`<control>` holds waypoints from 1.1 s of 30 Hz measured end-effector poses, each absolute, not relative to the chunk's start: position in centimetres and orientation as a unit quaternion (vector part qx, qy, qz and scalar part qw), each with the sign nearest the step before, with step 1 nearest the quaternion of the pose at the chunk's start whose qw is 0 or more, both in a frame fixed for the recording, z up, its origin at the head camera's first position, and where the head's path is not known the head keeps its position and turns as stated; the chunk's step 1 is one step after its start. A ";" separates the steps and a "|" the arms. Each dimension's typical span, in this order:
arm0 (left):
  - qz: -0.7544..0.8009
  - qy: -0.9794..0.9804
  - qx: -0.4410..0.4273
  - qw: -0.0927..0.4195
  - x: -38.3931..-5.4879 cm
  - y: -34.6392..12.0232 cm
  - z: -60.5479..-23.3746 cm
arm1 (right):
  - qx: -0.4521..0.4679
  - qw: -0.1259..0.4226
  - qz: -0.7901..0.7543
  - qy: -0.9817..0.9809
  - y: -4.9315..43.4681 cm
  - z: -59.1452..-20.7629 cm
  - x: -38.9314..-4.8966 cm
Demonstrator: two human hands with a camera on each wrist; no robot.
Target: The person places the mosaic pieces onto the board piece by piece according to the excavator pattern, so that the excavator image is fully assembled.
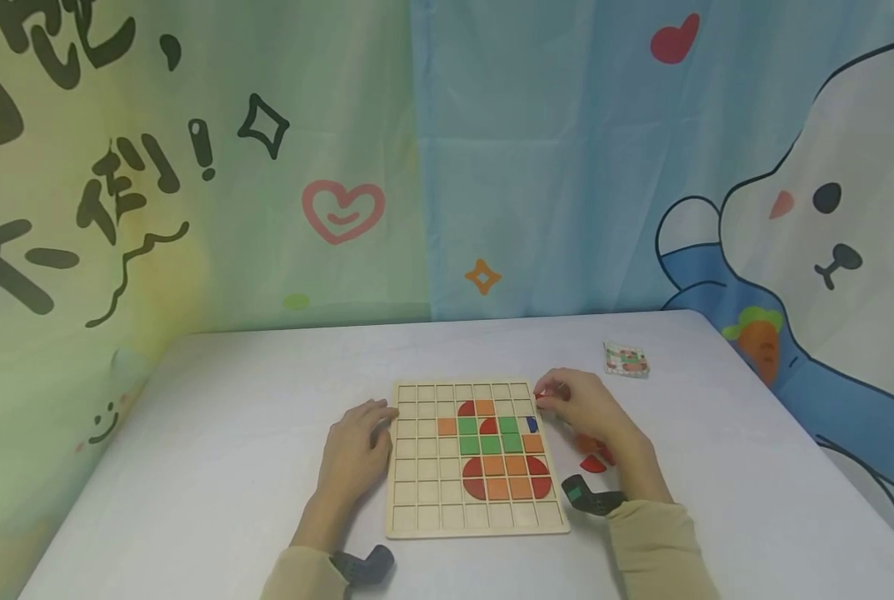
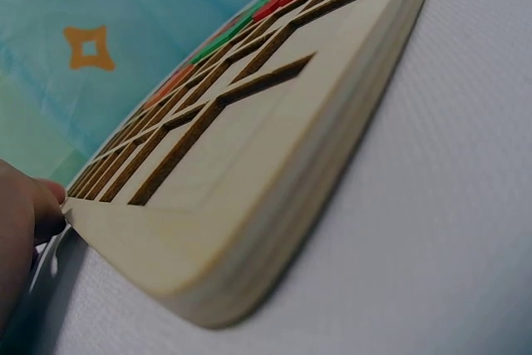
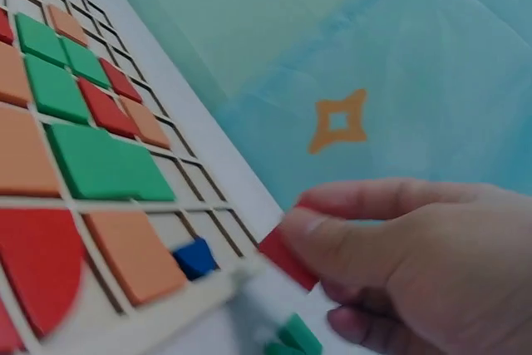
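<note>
A wooden grid board [image 1: 476, 532] lies on the white table, its right half partly filled with green, orange and red tiles. My right hand [image 1: 583, 406] is at the board's upper right edge. Between thumb and index finger it pinches a red tile [image 3: 287, 261], held just off the rim. A small blue tile [image 3: 196, 258] sits tilted in a cell by that edge. On the other side, my left hand [image 1: 354, 450] rests against the left edge, fingers loosely bent and fingertips at the rim [image 2: 75, 214].
Loose red pieces [image 1: 592, 464] lie right of the board, partly under my right forearm. Green pieces [image 3: 295, 338] are also on the table there. A small picture card packet [image 1: 626, 360] lies at the back right. A printed curtain [image 1: 514, 167] hangs behind the table.
</note>
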State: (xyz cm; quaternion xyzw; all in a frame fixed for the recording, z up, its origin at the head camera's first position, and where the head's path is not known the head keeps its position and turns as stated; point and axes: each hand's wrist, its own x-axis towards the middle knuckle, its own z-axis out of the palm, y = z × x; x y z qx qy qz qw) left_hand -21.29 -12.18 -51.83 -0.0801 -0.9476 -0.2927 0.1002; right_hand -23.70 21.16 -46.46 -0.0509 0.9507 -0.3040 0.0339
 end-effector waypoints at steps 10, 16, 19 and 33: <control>-0.294 -0.947 -0.079 0.101 -21.2 -12.3 -51.8 | -0.071 -0.009 -0.329 0.942 17.5 -47.4 -24.2; -0.298 -0.946 -0.077 0.100 -21.3 -12.2 -51.9 | -0.063 -0.006 -0.325 0.944 16.5 -48.2 -24.2; -0.297 -0.947 -0.077 0.099 -21.3 -12.2 -51.9 | -0.054 -0.001 -0.321 0.946 16.4 -48.3 -24.2; -0.299 -0.946 -0.081 0.100 -21.2 -12.2 -51.8 | -0.059 -0.001 -0.307 0.950 16.3 -48.6 -24.2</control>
